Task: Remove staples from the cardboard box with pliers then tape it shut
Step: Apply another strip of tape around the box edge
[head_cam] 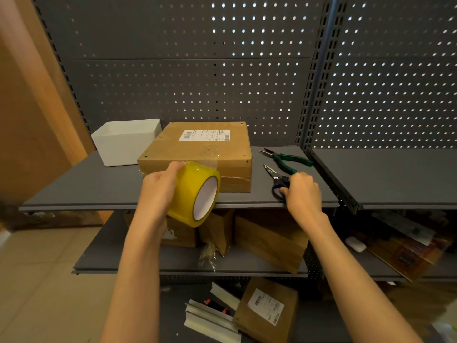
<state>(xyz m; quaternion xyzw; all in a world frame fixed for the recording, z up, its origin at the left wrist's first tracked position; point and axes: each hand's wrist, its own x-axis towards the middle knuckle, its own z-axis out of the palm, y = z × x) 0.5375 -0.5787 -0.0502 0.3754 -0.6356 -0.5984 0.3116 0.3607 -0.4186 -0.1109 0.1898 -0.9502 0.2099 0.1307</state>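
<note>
Up on the grey shelf [74, 184], the cardboard box [197, 154] lies flat near the middle, its flaps closed, a white shipping label [204, 135] on top toward the back edge and a strip of clear tape [212, 154] running from the lid down over the front face. The left hand [158, 189] grips a roll of yellowish packing tape [195, 194] in front of the box, at the shelf's front edge, fingers curled over the roll's outer face and the white core turned toward the camera. The right hand [303, 194] rests near the front edge to the right of the box, its fingers curled round the dark handles of a pair of scissors [277, 180] whose blades point away toward the back; how firmly it holds them is hard to judge from this angle. Green-handled pliers [286, 158] lie just behind the scissors, apart from the box's right side. A white open bin [123, 144] stands at the shelf's back left, touching or just beside the box. More cardboard parcels [269, 241] sit on the shelves below.
</note>
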